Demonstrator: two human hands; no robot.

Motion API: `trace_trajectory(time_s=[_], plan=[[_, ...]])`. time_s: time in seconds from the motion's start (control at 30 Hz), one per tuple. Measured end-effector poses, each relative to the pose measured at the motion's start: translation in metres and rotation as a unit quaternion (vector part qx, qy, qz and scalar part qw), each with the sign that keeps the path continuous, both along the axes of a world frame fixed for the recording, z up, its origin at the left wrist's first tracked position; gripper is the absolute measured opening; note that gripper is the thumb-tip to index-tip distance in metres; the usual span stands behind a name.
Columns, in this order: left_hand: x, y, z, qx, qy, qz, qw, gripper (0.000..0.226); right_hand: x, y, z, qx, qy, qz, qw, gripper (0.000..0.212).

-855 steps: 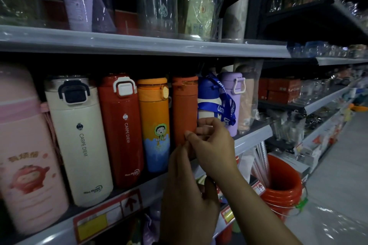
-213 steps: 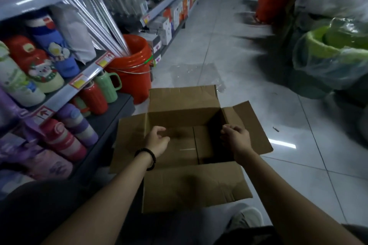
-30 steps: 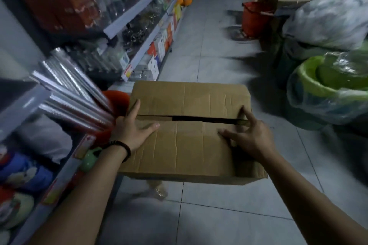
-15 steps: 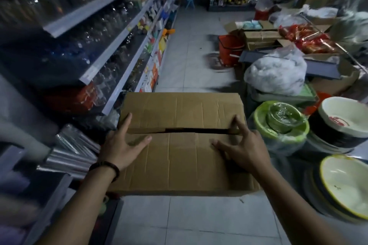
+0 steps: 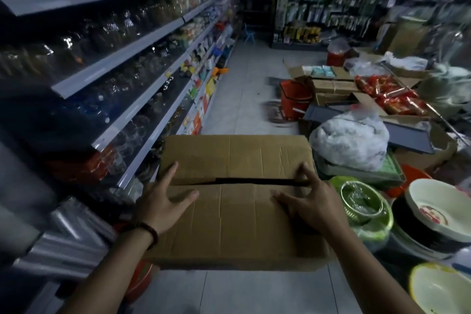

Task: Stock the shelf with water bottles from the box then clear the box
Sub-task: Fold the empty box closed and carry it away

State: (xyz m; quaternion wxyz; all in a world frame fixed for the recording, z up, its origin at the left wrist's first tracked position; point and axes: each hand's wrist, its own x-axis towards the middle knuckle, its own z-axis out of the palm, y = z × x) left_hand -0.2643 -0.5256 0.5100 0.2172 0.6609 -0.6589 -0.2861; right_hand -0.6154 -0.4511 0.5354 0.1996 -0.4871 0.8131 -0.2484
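While the box (image 5: 229, 201) is carried above the aisle floor (image 5: 244, 99), its flaps closed, the left hand (image 5: 163, 201) and right hand (image 5: 311, 201) press on top, fingers spread flat.

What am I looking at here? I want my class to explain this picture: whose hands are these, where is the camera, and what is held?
There is no machine. A person wears one wide-angle camera on the head, looking forward and down, so both forearms enter from the bottom. The left hand and the right hand lie spread on top of a cardboard box, its flaps folded shut with a dark slit between them, held above the tiled floor. Shelves of goods run along the left; stacked bowls sit on the right.
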Motion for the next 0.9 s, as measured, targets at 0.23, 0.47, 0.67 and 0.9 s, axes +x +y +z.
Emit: trace_trajectory(time_s=[0.23, 0.47, 0.67, 0.9], plan=[[-0.023, -0.148, 0.011, -0.016, 0.039, -0.038, 0.998, 0.094, -0.012, -0.115, 0.017, -0.019, 0.002, -0.043, 0.999, 0.129], [-0.087, -0.294, 0.039, -0.017, 0.037, -0.081, 0.996, 0.091, -0.064, -0.228, 0.03, -0.018, -0.015, -0.07, 0.997, 0.136], [-0.159, -0.41, 0.047, -0.03, 0.044, -0.081, 0.995, 0.091, -0.131, -0.339, 0.04, -0.05, -0.007, -0.062, 0.997, 0.125], [-0.235, -0.525, 0.07, -0.046, 0.036, -0.05, 0.997, 0.089, -0.222, -0.481, 0.049, -0.053, -0.009, -0.045, 0.998, 0.13]])
